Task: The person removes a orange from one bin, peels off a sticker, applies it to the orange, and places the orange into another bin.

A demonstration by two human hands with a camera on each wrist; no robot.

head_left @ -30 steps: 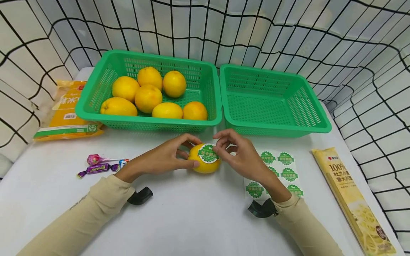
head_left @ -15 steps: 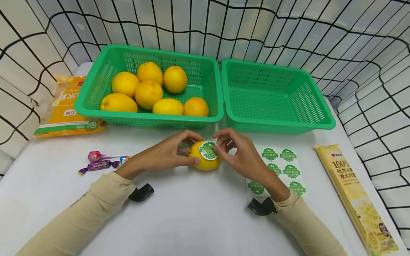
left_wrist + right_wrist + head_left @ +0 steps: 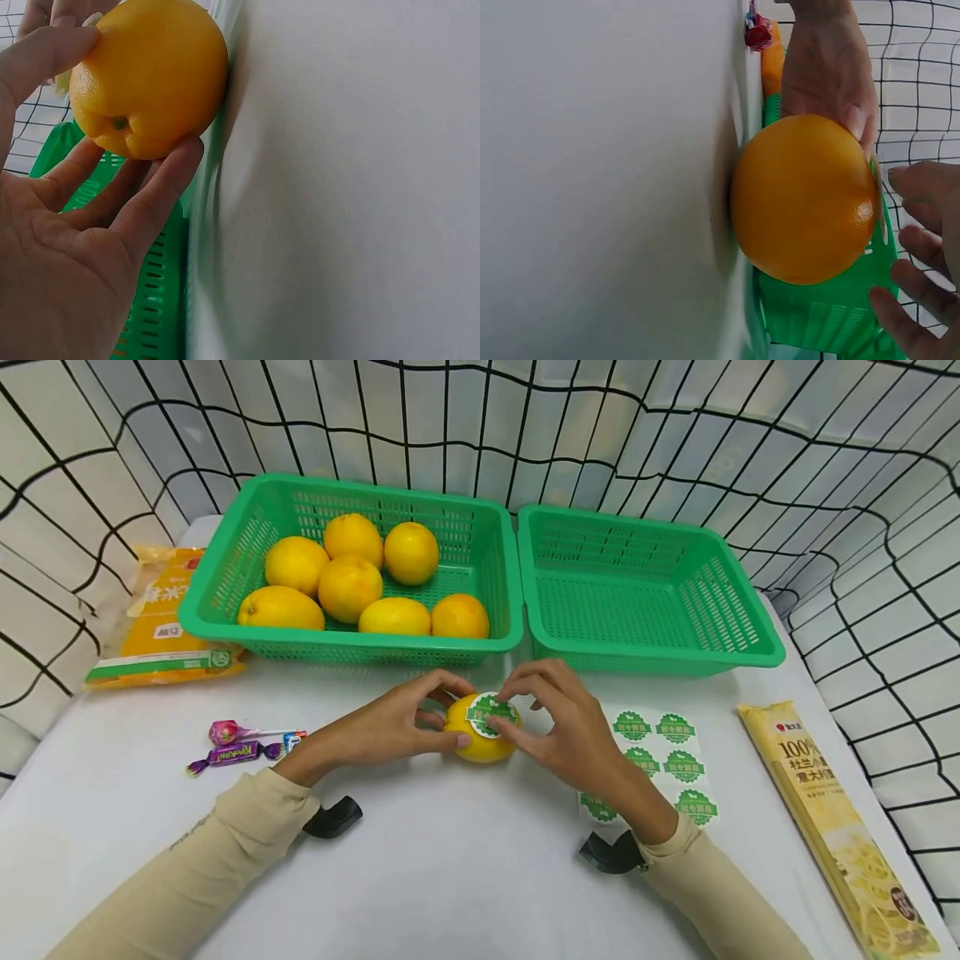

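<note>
Between both hands, low over the white table, is an orange (image 3: pixel 480 750) bearing a round green-and-white sticker (image 3: pixel 482 708). My left hand (image 3: pixel 397 718) grips the fruit from the left, thumb at the front and fingers behind. In the left wrist view the stem end of the orange (image 3: pixel 165 75) faces the palm. My right hand (image 3: pixel 570 727) has its thumb against the sticker, with the index fingertip near the sticker's upper edge. The right wrist view shows the right hand's fingers (image 3: pixel 919 300) spread apart beside the orange (image 3: pixel 802 202).
A green basket (image 3: pixel 337 642) of several oranges stands at the back left, beside another green basket (image 3: pixel 630 602). A sticker sheet (image 3: pixel 658 747) lies under the right forearm. Wrapped candies (image 3: pixel 236 753) and a yellow bag (image 3: pixel 161 635) are left; a noodle pack (image 3: pixel 832 827) is right.
The right thumb and index finger held the sticker's right edge; now they are spread, the thumb lying over the sticker. The left hand keeps its grip on the orange.
</note>
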